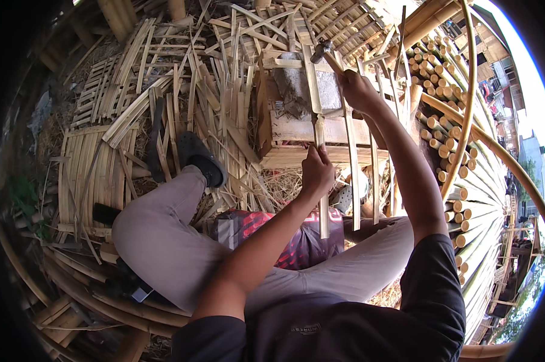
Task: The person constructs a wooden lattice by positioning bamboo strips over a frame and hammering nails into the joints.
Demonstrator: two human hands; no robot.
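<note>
My right hand [358, 92] is wrapped round the wooden handle of a hammer [322, 52], whose dark metal head hangs over the far part of a pale bamboo strip. Closer to me, my left hand [318, 172] grips a bamboo strip [324, 214] that runs away from me over a rough grey stone block [292, 90]. The block rests on a wooden box [296, 131]. To the right, more parallel bamboo slats [352, 163] lie across the box and stick out toward my lap. Where the held strip meets the farther one, a dark patch hides the join.
Loose split bamboo [215, 90] litters the ground left of the box. A slatted bamboo panel [88, 175] lies at far left. Stacked round bamboo poles [447, 114] stand on the right, with a curved pole [468, 90] before them. A red and black cloth [296, 241] covers my lap.
</note>
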